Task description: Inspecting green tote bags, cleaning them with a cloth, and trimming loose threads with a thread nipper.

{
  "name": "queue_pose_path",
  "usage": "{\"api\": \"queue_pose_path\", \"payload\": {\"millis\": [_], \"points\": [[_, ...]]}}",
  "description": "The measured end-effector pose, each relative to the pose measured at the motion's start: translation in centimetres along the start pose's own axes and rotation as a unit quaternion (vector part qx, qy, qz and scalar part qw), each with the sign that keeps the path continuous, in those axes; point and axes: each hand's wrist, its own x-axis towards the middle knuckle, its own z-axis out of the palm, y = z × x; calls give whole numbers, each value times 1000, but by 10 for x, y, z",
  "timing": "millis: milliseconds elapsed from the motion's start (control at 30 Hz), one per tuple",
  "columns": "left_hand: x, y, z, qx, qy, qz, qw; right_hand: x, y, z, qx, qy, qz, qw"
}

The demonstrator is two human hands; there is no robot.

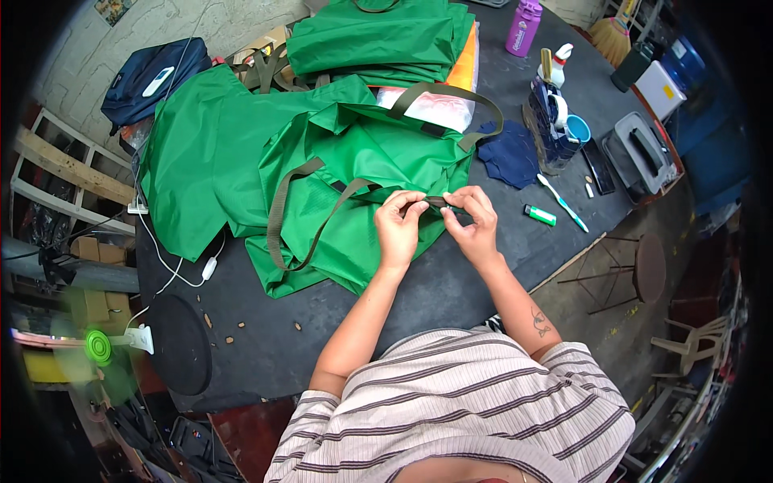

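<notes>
Dark narrow strip (436, 201) at edge of green tote bag (346, 233) runs roughly left-right between hands. Left hand (398, 227) pinches it, thumb against fingers; right hand (473, 225) pinches just beside. Bag's bulk lies on black table (266, 354), beyond hands and leftward; left hand nearer.

Lettering observed: pale characters running lengthwise along the purple bottle (523, 32), standing at the table's (443, 282) far side, right of centre. Other small markings illegible.
</notes>
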Motion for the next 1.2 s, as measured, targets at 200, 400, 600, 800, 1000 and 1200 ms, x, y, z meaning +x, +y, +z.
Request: {"api": "queue_pose_path", "payload": {"millis": [200, 400, 600, 800, 1000, 1200], "points": [[0, 7, 0, 8, -1, -2, 1000, 1, -2, 4, -14, 33, -41, 999], [1, 9, 1, 0, 4, -5, 1000, -1, -4, 8, 1, 36, -37, 999], [0, 5, 1, 5, -10, 4, 1000, -1, -5, 10, -1, 48, -37, 998], [0, 5, 1, 6, -3, 3, 1000, 2, -9, 7, -7, 51, -21, 998], [-4, 4, -8, 38, -5, 13, 999, 34, 11, -16, 31, 97, 35, 994], [-4, 35, -5, 406, -46, 94, 908, 61, 38, -19, 233, -202, 166, 937]]}}
